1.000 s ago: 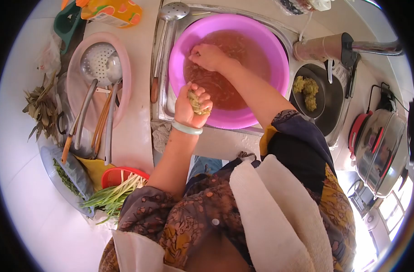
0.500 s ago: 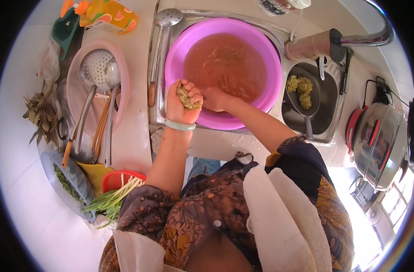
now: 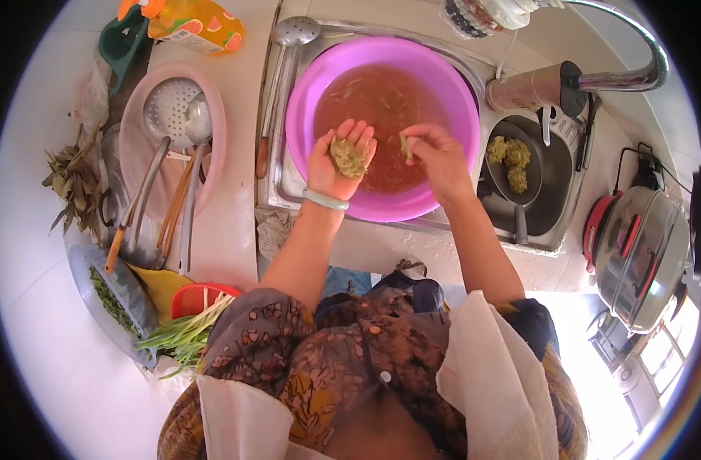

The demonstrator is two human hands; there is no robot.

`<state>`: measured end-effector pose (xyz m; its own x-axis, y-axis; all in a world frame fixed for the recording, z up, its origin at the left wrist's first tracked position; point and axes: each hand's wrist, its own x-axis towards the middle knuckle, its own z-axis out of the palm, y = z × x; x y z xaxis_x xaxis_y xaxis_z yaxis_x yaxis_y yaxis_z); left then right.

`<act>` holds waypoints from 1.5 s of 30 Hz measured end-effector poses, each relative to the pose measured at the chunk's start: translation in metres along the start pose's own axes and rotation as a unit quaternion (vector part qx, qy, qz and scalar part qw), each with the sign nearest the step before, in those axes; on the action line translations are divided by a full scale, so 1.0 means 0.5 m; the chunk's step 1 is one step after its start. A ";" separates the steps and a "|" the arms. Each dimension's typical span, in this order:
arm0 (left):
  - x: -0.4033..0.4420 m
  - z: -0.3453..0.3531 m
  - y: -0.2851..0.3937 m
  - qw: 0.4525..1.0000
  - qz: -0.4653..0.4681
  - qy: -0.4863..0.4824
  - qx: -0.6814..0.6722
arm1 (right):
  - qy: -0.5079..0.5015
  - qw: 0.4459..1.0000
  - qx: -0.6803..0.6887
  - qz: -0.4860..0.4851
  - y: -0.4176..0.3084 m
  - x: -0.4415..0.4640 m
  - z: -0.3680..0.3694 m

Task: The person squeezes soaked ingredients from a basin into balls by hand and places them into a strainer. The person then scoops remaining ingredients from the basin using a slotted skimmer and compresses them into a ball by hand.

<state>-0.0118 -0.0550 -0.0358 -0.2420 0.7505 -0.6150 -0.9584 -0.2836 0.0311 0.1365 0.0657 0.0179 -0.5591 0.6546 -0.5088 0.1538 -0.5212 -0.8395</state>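
My left hand (image 3: 333, 179) lies uncurled under a green clump (image 3: 348, 158) while my right hand (image 3: 442, 162) pinches a scrap (image 3: 406, 146) over the basin (image 3: 462, 111).

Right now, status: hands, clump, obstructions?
Left hand open, palm up, clump on it. Right hand pinching a small piece over the purple basin. Nothing visible between the hands.

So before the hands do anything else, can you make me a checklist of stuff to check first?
1. Left hand supporting the green clump: ok, it lies on the open palm.
2. Right hand gripping its small green piece: ok, pinched between thumb and fingers.
3. Reddish-brown water in the purple basin free of bits: not ok, pale bits show.
4. Dark pan with bare space beside its clumps: ok.
5. Water comfortably warm: cannot tell.
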 end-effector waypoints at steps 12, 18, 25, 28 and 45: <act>0.007 0.008 -0.042 0.994 -0.058 -0.087 0.024 | -0.042 0.911 -0.304 -0.276 -0.026 -0.056 0.089; 0.009 -0.004 -0.032 0.994 -0.081 -0.080 -0.004 | -0.072 0.927 -0.260 -0.260 -0.089 -0.078 0.069; 0.012 0.014 -0.021 0.996 -0.066 -0.060 0.026 | -0.017 0.750 -0.499 -0.434 -0.013 -0.027 0.065; -0.010 0.020 -0.018 0.996 -0.075 -0.041 -0.011 | -0.004 0.859 -0.387 -0.334 -0.038 -0.019 0.020; -0.030 0.017 0.062 0.990 0.007 -0.140 -0.025 | -0.172 0.792 -0.581 -0.078 0.084 0.273 0.039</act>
<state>-0.0391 -0.0700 -0.0187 -0.2938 0.8808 -0.3713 -0.9479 -0.3186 -0.0056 0.0507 0.1227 -0.0832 -0.8035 0.3685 -0.4675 0.5945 0.5379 -0.5977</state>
